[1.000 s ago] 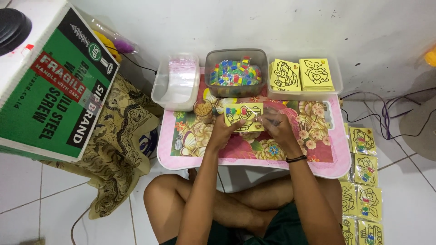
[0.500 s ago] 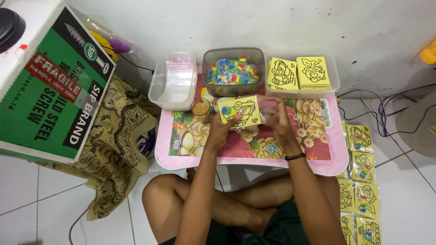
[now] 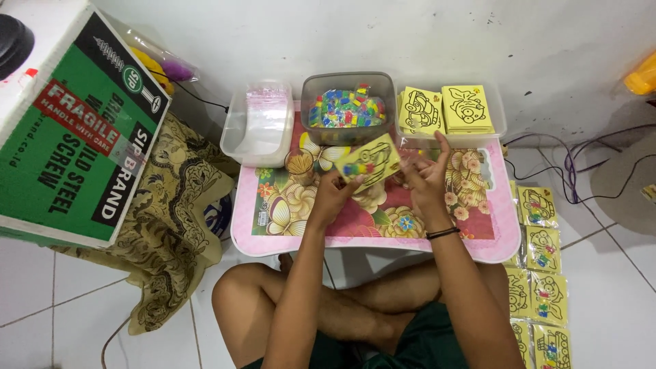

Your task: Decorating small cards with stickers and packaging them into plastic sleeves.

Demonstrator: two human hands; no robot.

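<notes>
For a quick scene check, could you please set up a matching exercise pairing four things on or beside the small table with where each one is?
Things:
1. yellow card
2. grey tub of coloured bits
3. clear tub of plastic sleeves
4. packed cards

Places:
A. on the floor, right of the table
B. far left of the table
C. held by the left hand
D. far middle of the table

Pairs: 1-C, 2-D, 3-B, 4-A

Green-white carton (image 3: pixel 75 130) left; yellow packets (image 3: pixel 543 273) right floor.
</notes>
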